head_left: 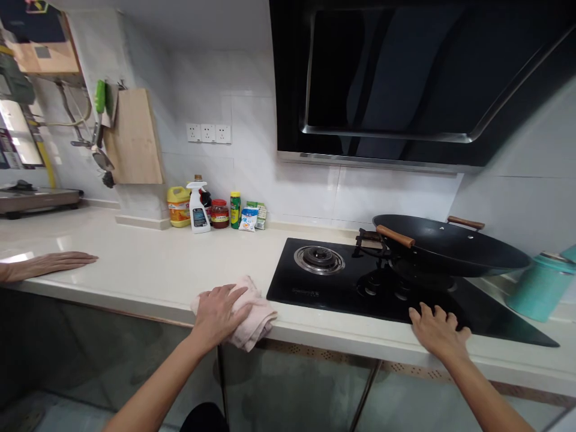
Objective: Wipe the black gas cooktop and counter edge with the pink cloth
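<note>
My left hand rests on a pale pink cloth at the front edge of the white countertop. Its fingers curl over the folded cloth, and part of the fabric hangs past the edge. Farther right, my right hand lies palm down with spread fingers on the front rim of the black gas cooktop. Nothing is held in it. A large black wok with wooden handles sits over the cooktop's right burner, while the left burner is uncovered.
Another person's hand lies flat on the counter at far left. A spray bottle, a yellow jug and a red-lidded jar stand by the wall. A turquoise container is beside the wok; a range hood hangs overhead.
</note>
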Action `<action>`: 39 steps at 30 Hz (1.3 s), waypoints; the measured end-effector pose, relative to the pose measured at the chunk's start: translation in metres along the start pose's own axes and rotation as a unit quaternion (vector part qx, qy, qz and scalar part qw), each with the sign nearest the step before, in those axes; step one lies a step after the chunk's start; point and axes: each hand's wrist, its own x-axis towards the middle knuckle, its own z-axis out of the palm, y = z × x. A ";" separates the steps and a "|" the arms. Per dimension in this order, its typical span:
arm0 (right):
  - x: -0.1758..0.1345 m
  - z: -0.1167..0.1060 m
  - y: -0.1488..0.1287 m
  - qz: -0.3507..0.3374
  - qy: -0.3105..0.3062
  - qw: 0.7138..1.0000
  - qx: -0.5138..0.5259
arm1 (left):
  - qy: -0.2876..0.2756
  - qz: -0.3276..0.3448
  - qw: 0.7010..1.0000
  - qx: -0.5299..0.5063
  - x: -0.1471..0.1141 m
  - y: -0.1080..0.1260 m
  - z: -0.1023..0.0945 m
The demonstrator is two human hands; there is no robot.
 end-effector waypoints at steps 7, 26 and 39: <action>-0.003 -0.004 -0.003 -0.001 -0.001 1.000 0.000 | 0.023 0.099 0.994 -0.039 -0.030 0.095 0.006; -0.002 -0.011 0.000 -0.002 -0.008 1.000 0.004 | 0.011 0.392 0.915 -0.097 0.011 0.292 0.053; -0.001 -0.005 0.000 0.002 -0.016 1.000 0.000 | 0.032 0.235 0.971 -0.038 -0.018 0.031 0.031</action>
